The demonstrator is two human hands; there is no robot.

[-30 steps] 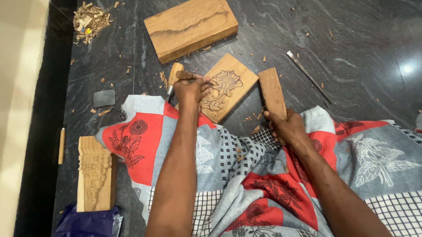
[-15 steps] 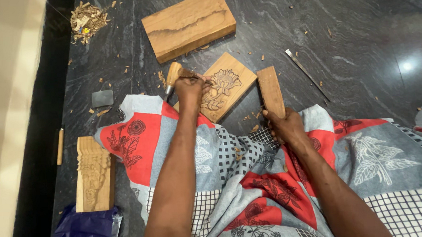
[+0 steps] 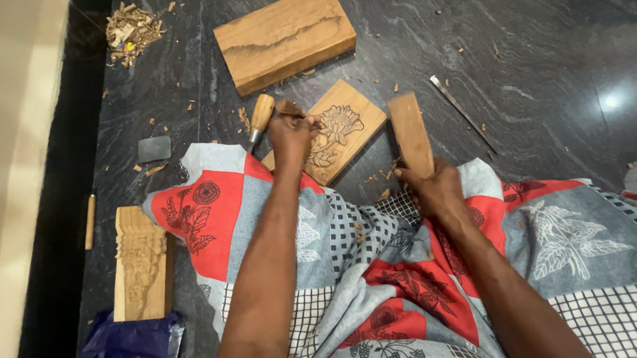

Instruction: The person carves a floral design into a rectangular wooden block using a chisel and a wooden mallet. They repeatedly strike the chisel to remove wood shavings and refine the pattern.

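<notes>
We note the left hand [image 3: 290, 134] closed around a small chisel, its tip resting on the flower-carved wooden panel [image 3: 338, 131], which lies tilted on the dark stone floor [image 3: 541, 40] just past the patterned cloth [image 3: 321, 236] over the knees. The right hand [image 3: 433, 188] grips the lower end of a flat wooden mallet block [image 3: 409, 132], held upright just beside the panel.

For a clean cut we judge that the chisel should stay low and follow the petal outline, with light, short taps (heavy blows risk splitting the relief), and the panel braced against the knee.

A second wooden-handled tool [image 3: 260, 117] lies touching the panel's left edge. A larger plain wood block [image 3: 283, 36] sits beyond, a carved strip [image 3: 142, 262] at left, a thin metal tool [image 3: 462, 112] at right. We see no labels or signs; the only wrapper-like thing is a crumpled blue plastic bag [image 3: 129, 348] at lower left.
</notes>
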